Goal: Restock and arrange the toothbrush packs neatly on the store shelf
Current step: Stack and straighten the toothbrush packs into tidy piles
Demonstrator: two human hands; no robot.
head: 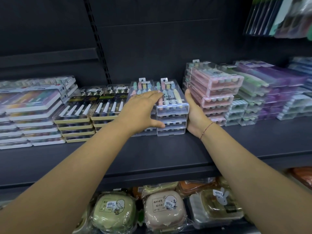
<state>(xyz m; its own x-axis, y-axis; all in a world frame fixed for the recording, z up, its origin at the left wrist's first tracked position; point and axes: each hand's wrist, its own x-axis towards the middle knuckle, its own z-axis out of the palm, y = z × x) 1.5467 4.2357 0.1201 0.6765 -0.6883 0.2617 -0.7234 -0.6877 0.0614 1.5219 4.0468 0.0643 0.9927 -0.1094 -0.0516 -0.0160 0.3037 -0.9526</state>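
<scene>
Head camera view, looking down at a dark store shelf [152, 149] lined with stacks of boxed toothbrushes. Two bare arms reach in from 7 and 5 o'clock toward the middle of the frame.

There, a stack of clear toothbrush packs [172, 107] holding pastel brushes stands at the centre of the shelf. The left hand [143, 108] lies across its top from 9 o'clock, fingers straight and slightly spread, thumb pressed to the stack's front edge lower down. The right hand [194, 114] presses flat against the stack's 3 o'clock side, fingers straight and together. Neither hand curls around a pack; together they squeeze the stack square.

A matching stack [140, 86] stands touching it at 9 o'clock, partly hidden by the left hand. Black and gold packs [84, 108] sit further toward 9 o'clock, pink packs [217, 92] just beside at 3 o'clock, purple packs [278, 81] beyond them.

The shelf looks largely stocked. The centre stack seems nearly aligned, while the pink stack leans unevenly and probably needs straightening. Whether more packs wait to be added cannot be told.

At 6 o'clock, a lower shelf holds wrapped cases [114, 211].
</scene>
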